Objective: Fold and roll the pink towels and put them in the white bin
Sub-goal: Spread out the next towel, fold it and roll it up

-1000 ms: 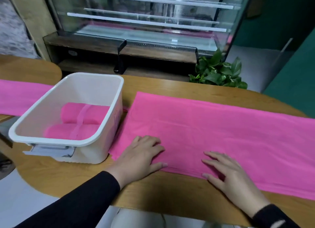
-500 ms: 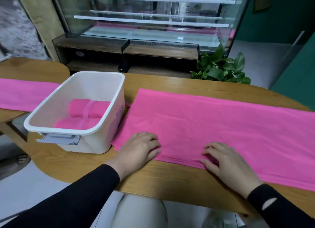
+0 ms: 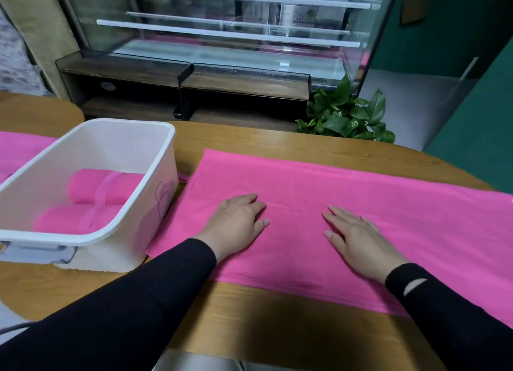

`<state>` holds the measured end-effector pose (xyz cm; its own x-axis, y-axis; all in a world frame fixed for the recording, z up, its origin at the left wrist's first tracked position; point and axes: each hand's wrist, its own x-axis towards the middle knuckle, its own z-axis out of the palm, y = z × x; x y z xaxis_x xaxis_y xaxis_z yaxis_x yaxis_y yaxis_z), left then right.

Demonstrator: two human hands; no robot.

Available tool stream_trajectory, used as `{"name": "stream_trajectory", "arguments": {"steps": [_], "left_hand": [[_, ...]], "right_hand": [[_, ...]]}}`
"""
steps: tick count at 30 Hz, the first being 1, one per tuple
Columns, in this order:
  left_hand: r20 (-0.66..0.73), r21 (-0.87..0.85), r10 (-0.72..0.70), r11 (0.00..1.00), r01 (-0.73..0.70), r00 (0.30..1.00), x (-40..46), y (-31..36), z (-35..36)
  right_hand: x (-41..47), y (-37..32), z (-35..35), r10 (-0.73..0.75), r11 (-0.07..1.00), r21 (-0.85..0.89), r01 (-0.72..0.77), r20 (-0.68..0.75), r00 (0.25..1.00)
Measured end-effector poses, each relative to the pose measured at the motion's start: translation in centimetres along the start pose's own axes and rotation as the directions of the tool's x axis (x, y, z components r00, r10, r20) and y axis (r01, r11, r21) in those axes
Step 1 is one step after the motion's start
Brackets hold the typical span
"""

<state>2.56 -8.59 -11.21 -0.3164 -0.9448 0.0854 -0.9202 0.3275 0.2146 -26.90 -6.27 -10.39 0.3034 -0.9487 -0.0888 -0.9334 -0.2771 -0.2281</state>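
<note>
1. A wooden table (image 3: 277,315) with rounded ends fills the view from the head camera. A long pink towel (image 3: 361,204) lies flat across it, running from near the middle off past the right edge of the picture.
2. The left hand (image 3: 236,226) rests palm down on the towel, near the towel's left end. Its fingers are only loosely bent and close together, pressing on the cloth. It grips nothing.
3. The right hand (image 3: 358,240) also lies palm down on the towel, to the right of the left hand and apart from it. Its fingers are straight and slightly spread, flat on the cloth. It holds nothing.
4. Both arms wear black sleeves (image 3: 125,309) that reach in across the near edge of the table.
5. A white bin (image 3: 155,154) stands at the left end of the table, just beside the towel's left end. Two rolled pink towels (image 3: 105,184) lie side by side in the bin.
6. Another pink cloth (image 3: 16,151) lies behind the bin at the far left.
7. Beyond the far edge of the table stand a glass display case (image 3: 222,37) and a green leafy plant (image 3: 347,115).
</note>
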Motion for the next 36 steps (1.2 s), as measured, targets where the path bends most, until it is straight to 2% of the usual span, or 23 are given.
{"name": "stream_trajectory", "arguments": {"steps": [6, 11, 18, 20, 24, 26, 29, 31, 34, 36], "left_hand": [[-0.006, 0.015, -0.059, 0.998, 0.059, 0.998, 6.1, -1.0, 0.3], [-0.148, 0.042, -0.120, 0.991, 0.128, 0.982, 9.9, -5.4, -2.0], [0.051, 0.158, -0.165, 0.975, 0.155, 0.985, 14.0, -8.2, -2.6], [-0.016, 0.190, -0.134, 0.973, 0.135, 0.991, 13.9, -7.9, -2.5], [-0.285, 0.257, -0.021, 0.961, 0.098, 0.958, 12.5, -6.5, -2.4], [-0.344, 0.259, -0.003, 0.961, 0.098, 0.939, 11.6, -5.6, -2.3], [-0.427, 0.208, 0.021, 0.975, 0.076, 0.904, 10.2, -4.0, -2.0], [-0.435, 0.191, 0.002, 0.978, 0.090, 0.901, 9.2, -3.1, -2.1], [-0.406, 0.192, -0.034, 0.974, 0.121, 0.913, 7.6, -2.4, -3.1], [-0.401, 0.190, -0.003, 0.978, 0.087, 0.916, 5.8, -2.0, -3.8]], "right_hand": [[5.4, 0.7, 0.1, 0.000, 1.000, 0.009, 0.000, 0.007, 1.000], [10.9, -0.5, -1.0, -0.031, 0.999, 0.012, 0.031, -0.019, 0.999], [16.2, -1.6, -1.3, 0.034, 0.999, -0.002, -0.034, -0.069, 0.997], [16.8, -1.6, -1.1, 0.025, 1.000, -0.001, -0.025, -0.151, 0.988], [17.0, -1.2, -1.3, -0.060, 0.997, -0.071, 0.038, -0.337, 0.940], [16.6, -1.3, -1.7, -0.112, 0.993, -0.090, 0.081, -0.415, 0.903], [15.5, -1.6, -2.7, -0.134, 0.990, -0.034, 0.133, -0.448, 0.884], [14.3, -1.7, -3.3, -0.160, 0.985, -0.020, 0.170, -0.453, 0.877], [12.0, -1.5, -4.5, -0.253, 0.967, -0.107, 0.230, -0.469, 0.847], [10.2, -1.1, -5.0, -0.318, 0.948, -0.160, 0.276, -0.479, 0.818]]}}
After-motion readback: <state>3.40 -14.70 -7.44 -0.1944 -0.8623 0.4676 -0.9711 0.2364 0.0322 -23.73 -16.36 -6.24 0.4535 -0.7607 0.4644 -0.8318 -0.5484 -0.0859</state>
